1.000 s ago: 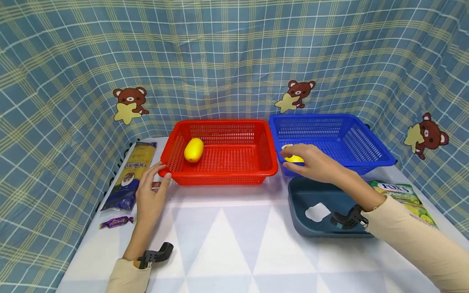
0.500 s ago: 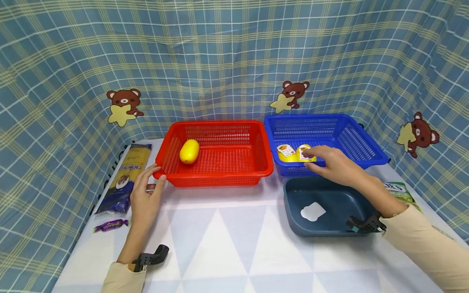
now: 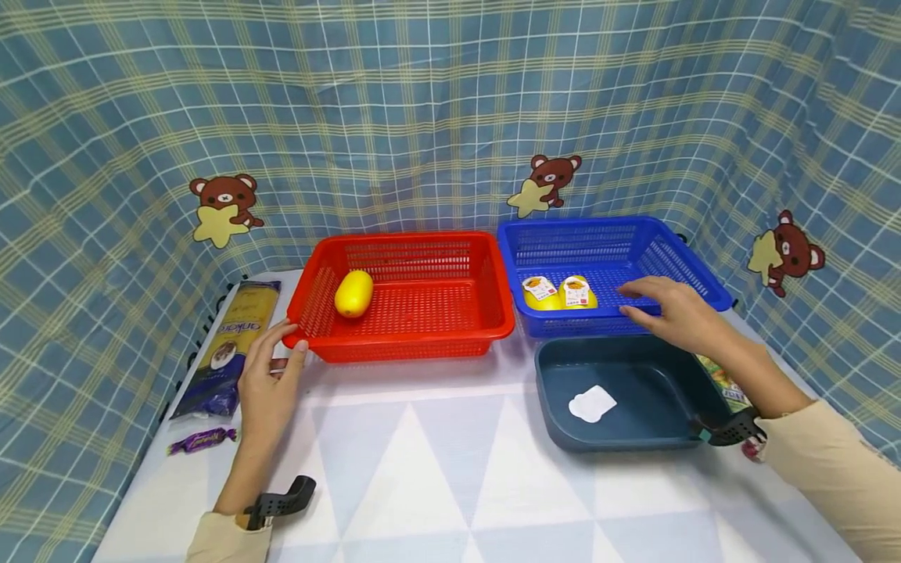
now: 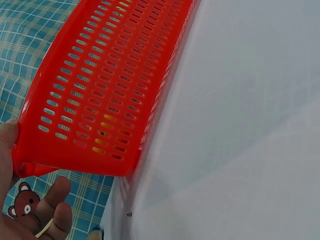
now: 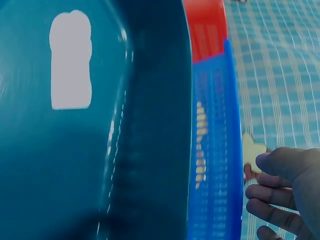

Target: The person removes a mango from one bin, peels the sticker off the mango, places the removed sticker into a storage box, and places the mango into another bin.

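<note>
My left hand (image 3: 271,383) holds the front-left corner of the red basket (image 3: 408,338), thumb and index finger at its rim and the other fingers loosely bent below. In that basket lies a yellow oval fruit (image 3: 354,294). At the right, my right hand (image 3: 672,313) hovers by the front rim of the blue basket (image 3: 626,320), fingers apart with nothing between them. Two rounded yellow things with white printed labels, a left one (image 3: 540,294) and a right one (image 3: 577,292), sit side by side in the blue basket's front-left corner.
A dark teal tub (image 3: 633,446) with a white label-shaped patch (image 3: 593,403) stands before the blue basket. A green packet (image 3: 725,383) lies partly hidden under the right arm. At the left lie a gold-and-purple packet (image 3: 228,348) and a purple wrapped candy (image 3: 202,441).
My right hand has drawn back to the right, off the yellow labelled things, which now show fully. The left hand stays at the red basket's corner. The whole view has shifted slightly.
</note>
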`<move>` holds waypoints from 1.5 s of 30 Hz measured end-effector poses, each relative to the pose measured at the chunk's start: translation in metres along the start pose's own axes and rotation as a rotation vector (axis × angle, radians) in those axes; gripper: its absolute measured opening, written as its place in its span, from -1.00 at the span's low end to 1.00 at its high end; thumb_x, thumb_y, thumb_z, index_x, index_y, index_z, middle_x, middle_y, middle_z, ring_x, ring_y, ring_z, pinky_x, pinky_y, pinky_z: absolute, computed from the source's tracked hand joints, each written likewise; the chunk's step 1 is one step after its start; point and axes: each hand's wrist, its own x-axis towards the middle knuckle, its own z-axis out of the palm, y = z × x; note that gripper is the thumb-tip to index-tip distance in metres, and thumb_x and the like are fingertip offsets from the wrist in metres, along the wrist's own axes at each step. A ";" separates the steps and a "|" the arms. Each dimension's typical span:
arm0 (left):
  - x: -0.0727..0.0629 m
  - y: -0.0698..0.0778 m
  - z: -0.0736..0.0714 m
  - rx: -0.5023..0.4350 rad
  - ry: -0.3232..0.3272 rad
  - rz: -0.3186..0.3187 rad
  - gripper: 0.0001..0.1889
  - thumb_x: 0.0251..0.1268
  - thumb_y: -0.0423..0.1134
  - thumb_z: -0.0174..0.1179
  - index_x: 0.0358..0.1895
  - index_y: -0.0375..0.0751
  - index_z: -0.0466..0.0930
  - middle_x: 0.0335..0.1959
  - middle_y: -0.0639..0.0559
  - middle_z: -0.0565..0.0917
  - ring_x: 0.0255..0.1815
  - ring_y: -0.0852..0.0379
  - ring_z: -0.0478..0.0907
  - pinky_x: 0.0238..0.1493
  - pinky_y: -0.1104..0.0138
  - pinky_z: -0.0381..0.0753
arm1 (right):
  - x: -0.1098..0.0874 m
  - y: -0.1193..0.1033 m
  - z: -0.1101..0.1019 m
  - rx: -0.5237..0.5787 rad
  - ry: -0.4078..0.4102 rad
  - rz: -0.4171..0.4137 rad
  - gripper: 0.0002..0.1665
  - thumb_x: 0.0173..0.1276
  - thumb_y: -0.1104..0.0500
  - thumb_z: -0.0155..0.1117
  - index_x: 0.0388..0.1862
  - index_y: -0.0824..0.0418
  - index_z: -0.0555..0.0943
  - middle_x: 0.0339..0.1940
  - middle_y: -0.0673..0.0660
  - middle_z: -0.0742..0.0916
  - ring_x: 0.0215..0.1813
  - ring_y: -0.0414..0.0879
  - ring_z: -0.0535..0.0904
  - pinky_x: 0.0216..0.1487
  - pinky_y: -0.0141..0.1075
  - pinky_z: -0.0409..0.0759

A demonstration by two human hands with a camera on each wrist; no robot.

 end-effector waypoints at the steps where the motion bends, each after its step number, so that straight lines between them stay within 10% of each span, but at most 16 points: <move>1: 0.000 0.000 -0.001 0.001 0.001 0.001 -0.61 0.43 -0.13 0.24 0.28 -0.01 0.58 0.35 0.19 0.47 -0.21 0.21 0.52 -0.17 0.65 0.47 | -0.002 0.003 -0.001 -0.005 0.003 0.003 -0.62 0.30 0.27 0.42 0.08 0.36 0.65 -0.04 0.30 0.72 0.02 0.22 0.62 0.03 0.21 0.53; 30: -0.004 0.002 0.001 0.034 -0.027 -0.069 -0.58 0.45 -0.06 0.20 0.32 0.06 0.55 0.36 0.23 0.45 -0.20 0.22 0.52 -0.20 0.69 0.45 | -0.049 0.075 -0.025 -0.115 -0.007 0.230 -0.53 0.45 0.16 0.29 0.15 0.51 0.55 0.08 0.56 0.60 0.11 0.45 0.50 0.00 0.33 0.46; 37: -0.002 0.005 0.000 0.043 -0.028 -0.062 -0.59 0.45 -0.07 0.21 0.32 0.04 0.55 0.35 0.20 0.45 -0.22 0.34 0.49 -0.20 0.70 0.45 | -0.059 0.087 -0.034 -0.088 -0.099 0.394 -0.28 0.54 -0.09 0.15 0.33 0.50 0.39 0.30 0.61 0.40 0.33 0.58 0.20 0.16 0.55 0.03; 45: -0.002 0.006 0.000 0.051 -0.042 -0.072 -0.56 0.46 -0.05 0.19 0.36 0.08 0.51 0.35 0.14 0.44 -0.27 0.30 0.52 -0.25 0.70 0.46 | -0.062 0.091 -0.037 -0.058 -0.103 0.455 -0.14 0.54 -0.17 0.10 0.40 0.56 0.31 0.37 0.64 0.32 0.35 0.62 0.14 0.22 0.53 0.00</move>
